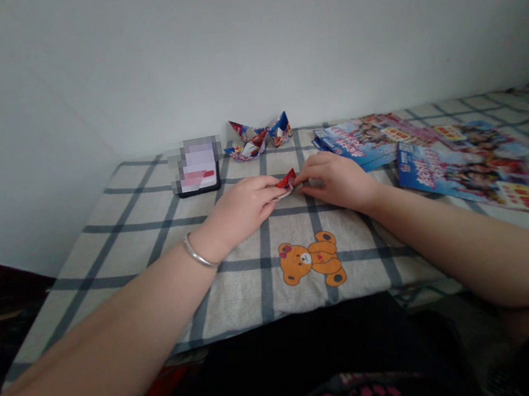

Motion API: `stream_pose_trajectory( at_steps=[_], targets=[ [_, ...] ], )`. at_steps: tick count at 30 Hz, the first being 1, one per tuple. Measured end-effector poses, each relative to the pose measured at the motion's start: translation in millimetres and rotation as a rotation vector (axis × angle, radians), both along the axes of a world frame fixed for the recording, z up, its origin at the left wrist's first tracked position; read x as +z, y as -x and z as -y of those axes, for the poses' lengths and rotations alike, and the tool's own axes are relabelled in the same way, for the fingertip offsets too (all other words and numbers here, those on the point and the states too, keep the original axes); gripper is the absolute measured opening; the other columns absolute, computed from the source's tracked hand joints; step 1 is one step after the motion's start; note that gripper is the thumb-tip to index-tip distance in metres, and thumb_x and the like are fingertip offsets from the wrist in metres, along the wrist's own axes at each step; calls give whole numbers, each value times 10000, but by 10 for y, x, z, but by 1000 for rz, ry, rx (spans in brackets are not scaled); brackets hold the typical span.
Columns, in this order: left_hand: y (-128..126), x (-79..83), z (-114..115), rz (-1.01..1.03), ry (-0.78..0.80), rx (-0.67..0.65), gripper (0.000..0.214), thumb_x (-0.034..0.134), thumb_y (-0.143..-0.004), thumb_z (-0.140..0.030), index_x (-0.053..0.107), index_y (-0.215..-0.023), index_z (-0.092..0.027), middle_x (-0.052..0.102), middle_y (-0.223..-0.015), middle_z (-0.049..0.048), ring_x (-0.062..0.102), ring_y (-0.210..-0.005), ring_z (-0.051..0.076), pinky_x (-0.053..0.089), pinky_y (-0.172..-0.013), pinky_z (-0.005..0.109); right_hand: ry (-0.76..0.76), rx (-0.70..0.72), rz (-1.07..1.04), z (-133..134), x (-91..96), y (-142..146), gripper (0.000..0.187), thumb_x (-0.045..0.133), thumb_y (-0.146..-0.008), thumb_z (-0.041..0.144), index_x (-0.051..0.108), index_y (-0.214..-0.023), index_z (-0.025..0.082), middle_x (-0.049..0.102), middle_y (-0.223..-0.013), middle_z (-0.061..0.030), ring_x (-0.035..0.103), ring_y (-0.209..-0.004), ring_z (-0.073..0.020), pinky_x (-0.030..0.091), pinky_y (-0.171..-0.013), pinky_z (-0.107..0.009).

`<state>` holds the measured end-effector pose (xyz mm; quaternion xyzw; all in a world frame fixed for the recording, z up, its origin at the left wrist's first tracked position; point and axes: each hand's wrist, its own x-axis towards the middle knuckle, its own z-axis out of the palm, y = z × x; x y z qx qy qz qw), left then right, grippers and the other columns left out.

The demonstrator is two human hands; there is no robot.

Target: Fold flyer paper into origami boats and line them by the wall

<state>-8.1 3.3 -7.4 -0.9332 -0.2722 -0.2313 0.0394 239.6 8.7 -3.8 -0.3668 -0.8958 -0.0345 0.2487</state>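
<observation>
Between my two hands, a small piece of folded paper [286, 183], red on top with a pale edge, is held just above the checked tablecloth. My left hand [249, 202], with a silver bangle at the wrist, pinches its left end. The fingertips of my right hand [333, 180] close on its right end. Much of the paper is hidden by my fingers. Behind my hands stand folded paper shapes [259, 138] in blue, red and white, with pointed corners sticking up.
A phone [197, 167] with a lit, partly blurred screen lies left of the paper shapes. Several printed flyers [473, 170] lie spread at the right. The tablecloth [239, 290] bears a printed orange bear [309, 261] near the front edge. A white wall [238, 40] borders the table's back.
</observation>
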Motion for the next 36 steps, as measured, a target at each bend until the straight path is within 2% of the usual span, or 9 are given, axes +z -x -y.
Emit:
stream_pose_trajectory(
  at_steps=[5, 12, 18, 22, 30, 36],
  targets=[
    [-7, 3, 9, -30, -12, 2, 301, 599, -918, -114, 724, -1180, -196, 685, -1232, 75, 657, -1094, 221, 548, -974, 393, -4, -5, 28, 0, -10, 27, 175, 653, -917, 259, 788, -1025, 230, 739, -1002, -66, 653, -921, -208, 485, -760, -310],
    [-38, -1, 10, -41, 14, 58, 309, 604, -920, -136, 680, -1217, -101, 686, -1207, 132, 658, -1087, 242, 551, -975, 412, 7, 43, 48, -25, -23, 22, 194, 610, -930, 221, 790, -998, 212, 741, -1005, -70, 659, -945, -212, 487, -794, -311],
    [-38, 17, 29, -64, 3, 73, 303, 618, -917, -143, 673, -1214, -113, 683, -1210, 122, 657, -1076, 235, 553, -968, 398, 28, 55, 76, -14, -8, 39, 224, 591, -936, 223, 788, -1042, 210, 734, -985, -73, 655, -925, -207, 476, -786, -306],
    [-38, 30, 37, -59, -24, 55, 273, 594, -929, -130, 689, -1185, -120, 696, -1189, 105, 662, -1066, 225, 557, -965, 389, 34, -4, 117, 27, 19, 61, 255, 575, -947, 252, 781, -1091, 210, 734, -1001, -78, 662, -923, -216, 469, -756, -310],
    [-26, 5, 27, -55, -29, 46, 301, 573, -932, -121, 686, -1210, -142, 700, -1204, 91, 668, -1065, 220, 560, -956, 386, 33, -159, 128, 21, 35, 33, 217, 592, -925, 250, 788, -1017, 238, 739, -972, -52, 662, -904, -211, 445, -675, -304],
    [-33, 2, 37, -11, 10, 49, 290, 563, -936, -118, 675, -1200, -158, 709, -1187, 77, 668, -1076, 217, 550, -960, 384, 44, -218, 10, 17, 26, 30, 104, 638, -883, 258, 727, -920, 219, 711, -937, -43, 633, -827, -193, 427, -664, -299]
  ],
)
